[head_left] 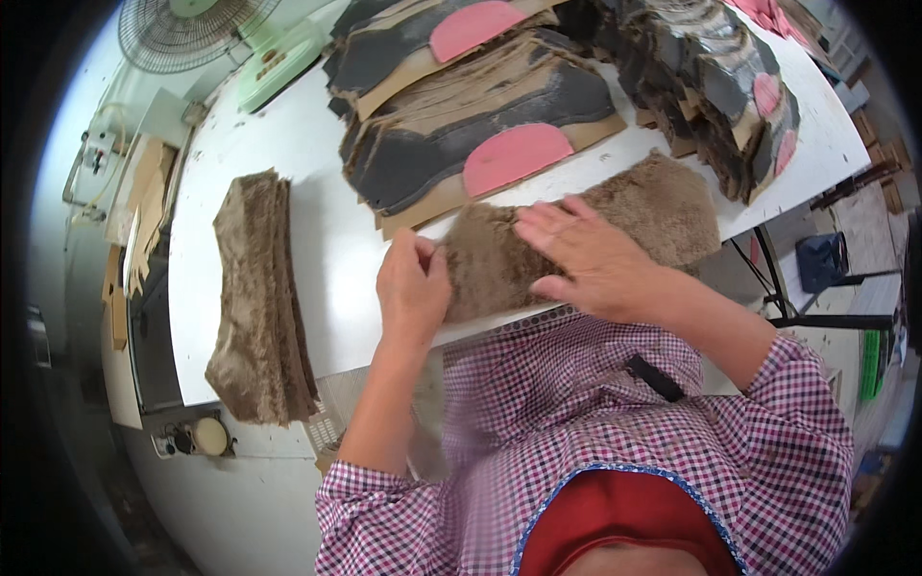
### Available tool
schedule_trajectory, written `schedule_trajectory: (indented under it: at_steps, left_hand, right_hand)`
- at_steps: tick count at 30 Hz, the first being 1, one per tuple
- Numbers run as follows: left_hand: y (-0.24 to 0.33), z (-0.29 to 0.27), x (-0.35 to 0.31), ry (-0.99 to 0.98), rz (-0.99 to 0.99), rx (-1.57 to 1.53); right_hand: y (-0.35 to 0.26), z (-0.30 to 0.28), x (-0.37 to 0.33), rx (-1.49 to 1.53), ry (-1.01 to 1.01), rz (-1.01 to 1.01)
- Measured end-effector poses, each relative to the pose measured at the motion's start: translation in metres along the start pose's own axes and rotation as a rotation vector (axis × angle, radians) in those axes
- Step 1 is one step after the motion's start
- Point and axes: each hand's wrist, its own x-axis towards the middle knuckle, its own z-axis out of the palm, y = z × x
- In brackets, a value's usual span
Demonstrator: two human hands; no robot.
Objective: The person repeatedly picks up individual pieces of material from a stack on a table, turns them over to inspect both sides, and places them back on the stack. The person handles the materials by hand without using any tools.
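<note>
A curved piece of brown plush fabric (667,211) lies pile side up along the near edge of the white table (331,317). My left hand (413,288) is closed at the piece's left end, thumb and forefinger pinched on its edge. Flat across the middle of the plush rests my right hand (595,261), fingers stretched out and thumb apart. Just beyond the hands stands a stack of cut pieces (423,178) with dark grey and tan layers. A pink half-round patch (517,158) shows on its top piece.
To the left, a pile of brown plush pieces (254,298) overhangs the near table edge. More layered pieces (711,77) are stacked at the far right. A fan (192,34) with a pale green base (279,72) stands at the far left corner.
</note>
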Motion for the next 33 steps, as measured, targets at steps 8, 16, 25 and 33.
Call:
schedule_trajectory:
  at_steps: [8, 16, 25, 33]
  left_hand:
    - [0.017, 0.002, 0.001, 0.112, 0.205, 0.189]
    - [0.054, 0.059, -0.004, -0.32, 0.46, 0.067]
    - [0.068, 0.059, -0.01, -0.223, 0.61, 0.468]
    - [0.074, 0.053, 0.012, -0.192, 0.426, 0.317]
  right_hand:
    - [-0.004, 0.028, 0.006, -0.072, 0.046, -0.072]
    - [0.009, 0.029, 0.004, 0.174, 0.126, -0.11]
    - [0.09, -0.01, -0.059, -0.141, 0.177, 0.347]
    - [0.122, -0.004, -0.064, 0.477, 0.385, 0.452]
